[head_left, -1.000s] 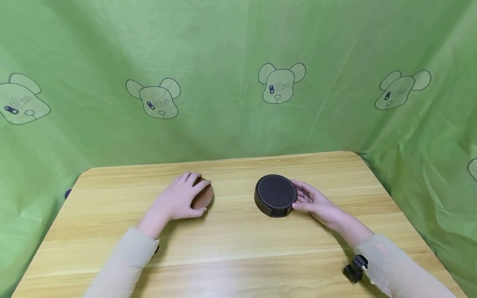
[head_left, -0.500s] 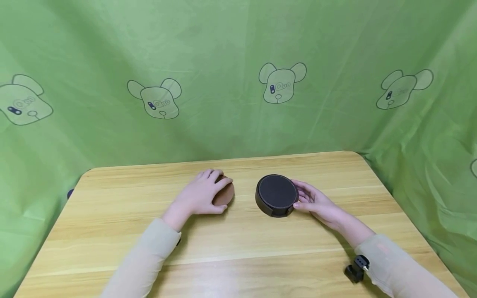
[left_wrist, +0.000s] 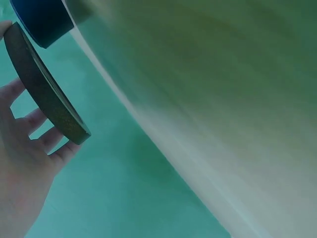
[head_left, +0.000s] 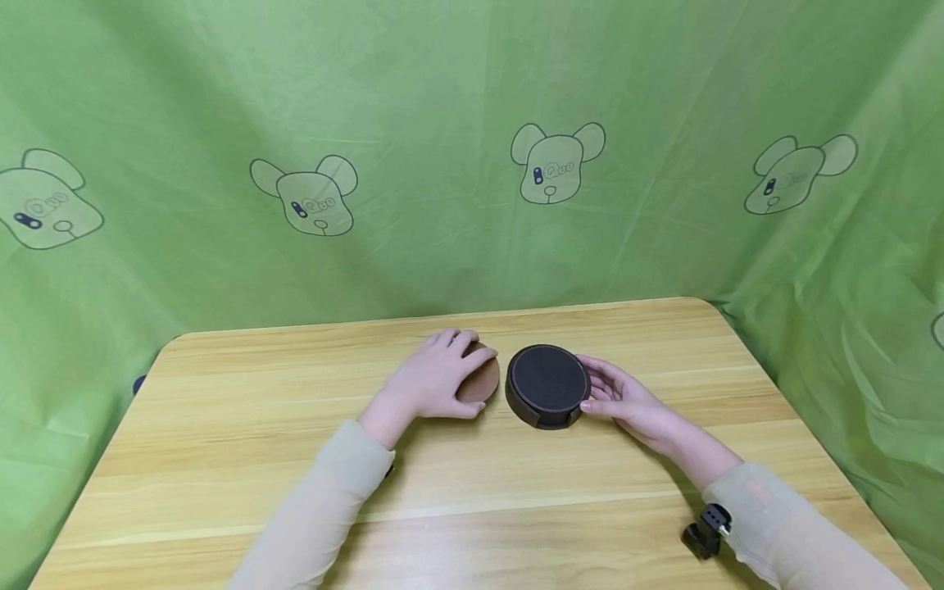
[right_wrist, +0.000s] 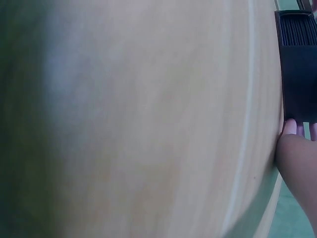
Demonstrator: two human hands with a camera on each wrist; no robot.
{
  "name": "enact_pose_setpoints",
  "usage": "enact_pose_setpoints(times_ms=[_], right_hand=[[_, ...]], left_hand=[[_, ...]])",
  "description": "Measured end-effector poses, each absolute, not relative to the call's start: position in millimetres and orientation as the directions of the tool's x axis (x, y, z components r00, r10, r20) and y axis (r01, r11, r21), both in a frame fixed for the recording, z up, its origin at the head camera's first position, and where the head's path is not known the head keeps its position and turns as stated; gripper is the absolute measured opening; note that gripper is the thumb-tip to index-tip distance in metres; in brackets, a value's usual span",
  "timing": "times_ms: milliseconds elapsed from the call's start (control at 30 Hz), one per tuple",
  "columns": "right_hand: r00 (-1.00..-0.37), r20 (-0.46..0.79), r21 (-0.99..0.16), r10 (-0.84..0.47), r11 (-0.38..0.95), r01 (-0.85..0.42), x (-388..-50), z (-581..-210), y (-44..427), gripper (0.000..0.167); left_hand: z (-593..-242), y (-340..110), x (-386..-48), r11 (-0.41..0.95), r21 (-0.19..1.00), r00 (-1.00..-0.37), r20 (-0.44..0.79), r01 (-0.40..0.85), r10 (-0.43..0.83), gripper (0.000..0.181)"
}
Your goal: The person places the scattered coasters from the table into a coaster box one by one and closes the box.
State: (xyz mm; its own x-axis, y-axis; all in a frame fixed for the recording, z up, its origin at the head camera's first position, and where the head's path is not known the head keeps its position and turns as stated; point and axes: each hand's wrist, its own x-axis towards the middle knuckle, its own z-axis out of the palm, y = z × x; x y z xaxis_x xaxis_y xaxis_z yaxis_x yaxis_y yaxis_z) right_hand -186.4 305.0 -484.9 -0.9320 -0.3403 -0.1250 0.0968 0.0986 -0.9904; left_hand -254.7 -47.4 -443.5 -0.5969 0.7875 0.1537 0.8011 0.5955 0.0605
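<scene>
In the head view my left hand (head_left: pixel 441 377) grips a thick brown round disc (head_left: pixel 483 377), fingers over its far side and thumb at the near side. The left wrist view shows the disc's (left_wrist: pixel 47 94) thick rim edge-on; its exact kind is unclear. Just right of it, a small gap away, stands a black round coaster holder (head_left: pixel 534 416) with a stitched black coaster (head_left: pixel 549 377) on top. My right hand (head_left: pixel 627 406) holds the holder's right side, thumb in front and fingers behind. Stacked coaster edges (right_wrist: pixel 299 30) show through a slot in the right wrist view.
The light wooden table (head_left: pixel 442 508) has rounded back corners. A green curtain (head_left: pixel 428 270) with printed bear heads hangs behind it and at both sides. A small black camera (head_left: pixel 706 531) sits by my right sleeve.
My left hand has moved right across the table with the brown disc, from well left of the coaster holder to close beside it. The right hand and coaster holder have stayed put.
</scene>
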Motion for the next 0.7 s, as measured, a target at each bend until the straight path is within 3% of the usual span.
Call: enact_pose_setpoints(times_ms=[700], right_hand=[[-0.928, -0.145, -0.988, -0.342, 0.104, 0.116, -186.0, -482.7, 304.5, 0.087]], left_hand=[[-423.9, 7.0, -258.3, 0.52, -0.028, -0.51, 0.158, 0.854, 0.846, 0.077]])
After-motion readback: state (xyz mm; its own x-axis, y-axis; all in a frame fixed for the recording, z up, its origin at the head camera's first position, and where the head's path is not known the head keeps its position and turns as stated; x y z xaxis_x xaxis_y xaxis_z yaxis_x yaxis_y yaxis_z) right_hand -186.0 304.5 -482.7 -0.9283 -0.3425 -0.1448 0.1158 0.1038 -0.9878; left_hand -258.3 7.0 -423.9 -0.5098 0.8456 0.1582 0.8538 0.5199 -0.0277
